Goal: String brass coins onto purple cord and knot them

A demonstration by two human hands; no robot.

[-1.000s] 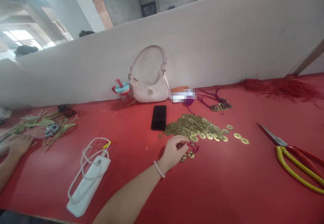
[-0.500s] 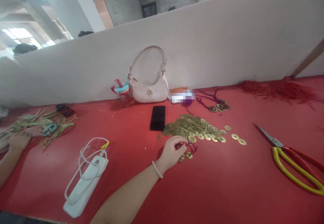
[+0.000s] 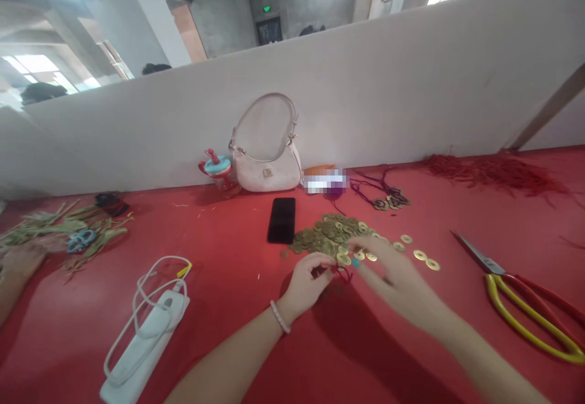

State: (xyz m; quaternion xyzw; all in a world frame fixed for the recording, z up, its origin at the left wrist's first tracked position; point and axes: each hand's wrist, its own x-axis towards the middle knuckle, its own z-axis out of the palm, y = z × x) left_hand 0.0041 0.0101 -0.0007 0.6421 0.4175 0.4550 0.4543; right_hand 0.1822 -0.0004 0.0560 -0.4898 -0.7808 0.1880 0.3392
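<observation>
Red worktop [image 3: 228,343] fills the view, closed off along its far edge by a white partition [image 3: 411,99].

Items noted, by size:
- A heap of red tassel cords [image 3: 493,169] lies far right.
- Yellow-handled scissors [image 3: 525,294] lie near right, blades closed, point towards the centre.
- A white power bank [image 3: 141,346] lies near left, its cable looped over it.
- A pale handbag [image 3: 265,163] stands against the partition.
- A pile of holed brass coins [image 3: 324,236] sits at centre.
- A black phone [image 3: 281,220] lies flat just left of the pile.
- A lidded cup [image 3: 216,171] stands beside the handbag.
- A co-worker's hand [image 3: 18,264] rests far left, near some green strips [image 3: 68,230].

The left hand [image 3: 304,282], with a bead bracelet at the wrist, sits at the near edge of the pile. Its thumb and fingers are pressed together on a dark red cord [image 3: 343,272], which loops out to the right of the fingertips. Whether any coin hangs on the cord cannot be made out.

The right hand [image 3: 393,270] is just right of it, fingers pointing at the cord and pile. Motion blur prevents telling whether it is spread or holding anything.

Risks, as judged:
- The right hand passes low over the pile's near-right edge. A brush there would scatter coins towards the loose coins [image 3: 425,262] already lying apart.
- The cord is thin and held by a fingertip pinch only. A tug from the other hand could pull it free.
- The scissors lie close to the right forearm, so a careless sweep outward could catch them.
</observation>
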